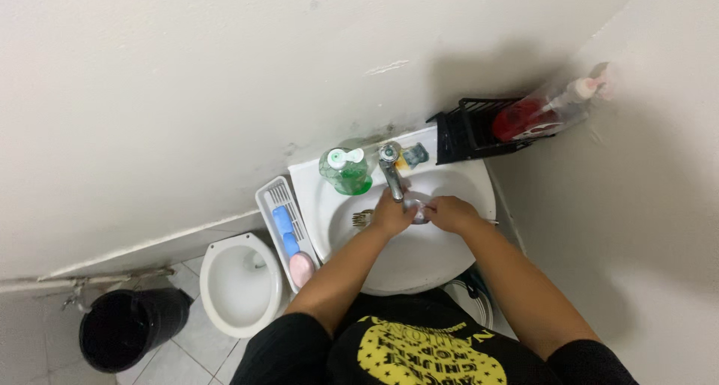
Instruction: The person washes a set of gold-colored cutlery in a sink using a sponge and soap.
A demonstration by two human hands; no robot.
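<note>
Head view: left hand [392,213] and right hand [450,213] close together on a small clear glass [419,207] under the tap [390,169], over the sink [479,181]. Wet glass looks slippery, fragile; grip its sides. Fork [362,219] lies left of the grip.

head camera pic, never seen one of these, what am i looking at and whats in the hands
There is one picture, taken by a camera worn on a person's head, looking straight down at their own two bare hands. There is no machine here. The left hand and right hand meet over a round white ceramic sink, under a silver metal tap. Between them is something small and shiny, too hidden to identify. A metal fork lies in the basin by the left hand. On the rim stands a green soap bottle. Left of the sink, a white plastic tray holds blue and pink soap bars.
</note>
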